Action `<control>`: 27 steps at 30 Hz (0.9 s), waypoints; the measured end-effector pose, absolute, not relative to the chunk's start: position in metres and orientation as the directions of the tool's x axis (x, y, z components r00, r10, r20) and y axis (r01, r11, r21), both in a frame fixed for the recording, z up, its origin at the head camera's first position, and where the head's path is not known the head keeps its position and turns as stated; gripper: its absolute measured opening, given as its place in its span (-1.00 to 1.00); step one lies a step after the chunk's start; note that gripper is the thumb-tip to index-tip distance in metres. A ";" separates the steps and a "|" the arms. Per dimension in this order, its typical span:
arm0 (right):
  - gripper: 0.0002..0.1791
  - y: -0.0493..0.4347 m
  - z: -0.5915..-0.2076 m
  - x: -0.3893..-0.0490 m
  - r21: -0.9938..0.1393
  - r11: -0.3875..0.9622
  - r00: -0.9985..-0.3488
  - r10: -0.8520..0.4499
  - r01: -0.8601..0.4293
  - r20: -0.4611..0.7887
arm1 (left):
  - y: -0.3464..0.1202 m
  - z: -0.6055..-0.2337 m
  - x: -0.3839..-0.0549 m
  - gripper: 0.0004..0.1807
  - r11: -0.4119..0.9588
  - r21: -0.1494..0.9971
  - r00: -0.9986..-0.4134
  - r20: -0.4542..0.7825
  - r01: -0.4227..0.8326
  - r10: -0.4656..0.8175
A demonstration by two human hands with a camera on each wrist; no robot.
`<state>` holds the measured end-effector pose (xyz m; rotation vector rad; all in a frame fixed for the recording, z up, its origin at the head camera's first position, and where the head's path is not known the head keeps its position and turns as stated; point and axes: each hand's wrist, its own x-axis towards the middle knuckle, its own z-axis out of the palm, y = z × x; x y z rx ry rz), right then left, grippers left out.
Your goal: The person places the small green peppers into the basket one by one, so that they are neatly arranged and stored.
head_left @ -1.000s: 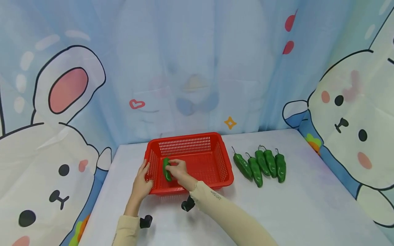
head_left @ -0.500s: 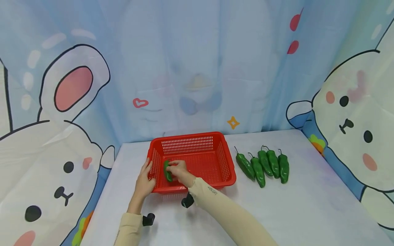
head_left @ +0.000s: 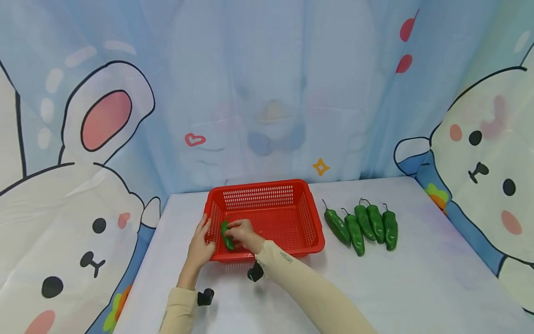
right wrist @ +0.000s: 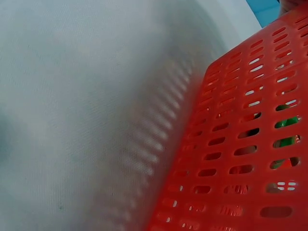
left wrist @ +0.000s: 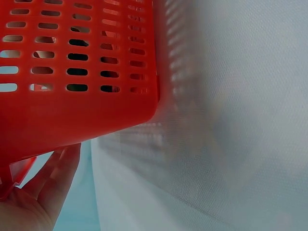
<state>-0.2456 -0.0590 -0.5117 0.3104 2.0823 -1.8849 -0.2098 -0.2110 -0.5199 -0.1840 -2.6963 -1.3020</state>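
A red plastic basket (head_left: 267, 183) with slotted walls stands on the white table. At its left rim, near the front corner, my left hand (head_left: 201, 248) grips the edge. The left wrist view shows that hand's fingers (left wrist: 60, 180) along the outside of the basket wall. Inside the basket, at the left end, lies a green chili pepper (head_left: 228, 242), its stem toward the back. My right hand (head_left: 246, 235) reaches over the front rim and pinches this pepper, covering part of it. Through the slots in the right wrist view, some green of the pepper (right wrist: 287, 122) shows.
Several more green chili peppers (head_left: 355, 234) lie in a row on the table to the right of the basket, stems toward the back. A blue curtain (head_left: 267, 93) with cartoon rabbits hangs behind the table (head_left: 417, 278). Black wrist cameras (head_left: 255, 272) sit below the basket's front.
The whole head view has drifted slightly, so everything sits further right. Within the basket, the pepper and right hand have shifted a little toward the front; more of the stem shows now.
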 end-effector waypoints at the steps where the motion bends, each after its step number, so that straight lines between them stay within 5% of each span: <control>1: -0.66 -0.059 -0.511 -0.245 -0.924 0.109 -0.927 -0.053 0.365 -0.372 | -0.211 -0.520 -0.210 -0.15 0.618 0.767 -0.982 0.182 0.173 0.050; 16: -0.63 -0.062 -0.510 -0.244 -0.907 0.148 -0.909 -0.081 0.394 -0.408 | -0.211 -0.521 -0.210 -0.14 0.632 0.753 -0.980 0.193 0.183 0.054; 27: -0.48 -0.053 -0.508 -0.244 -0.951 0.106 -0.953 -0.065 0.289 -0.297 | -0.210 -0.521 -0.209 -0.13 0.636 0.754 -0.983 0.178 0.165 0.044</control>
